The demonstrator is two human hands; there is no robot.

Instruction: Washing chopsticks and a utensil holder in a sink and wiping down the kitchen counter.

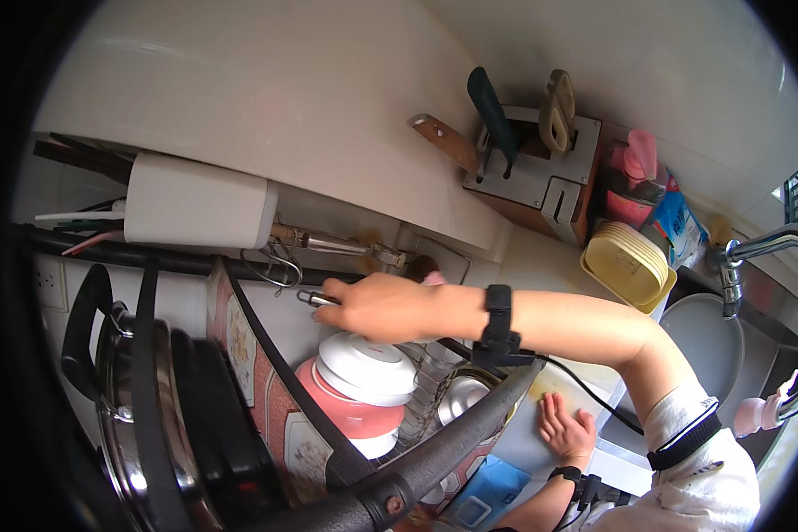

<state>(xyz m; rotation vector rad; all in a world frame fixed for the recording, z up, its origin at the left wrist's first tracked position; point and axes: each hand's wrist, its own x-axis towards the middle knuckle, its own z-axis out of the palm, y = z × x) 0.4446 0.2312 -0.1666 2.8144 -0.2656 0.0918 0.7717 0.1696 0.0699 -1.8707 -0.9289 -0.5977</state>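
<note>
Above the dish rack, my right hand [377, 306] is closed around a slim kitchen utensil [312, 299], whose silver and dark looped end sticks out past the fingers. Its kind is hidden by the hand. Just below this hand sits a pink pot [350, 410] with white bowl-shaped ware [368, 368] on top. Metal hooks [277, 266] hang from the dark rail close to the utensil's tip. My left hand [567, 430] lies palm down on the light countertop [523, 417], fingers stretched out and holding nothing.
Dark metal rack bars [443, 443] cross between me and the dishes. Lidded pans [155, 408] stand at left, below a white utensil holder [199, 199]. A knife block [541, 168], soap bottle [634, 182], yellow trays [625, 266] and sink faucet [730, 275] are toward the right.
</note>
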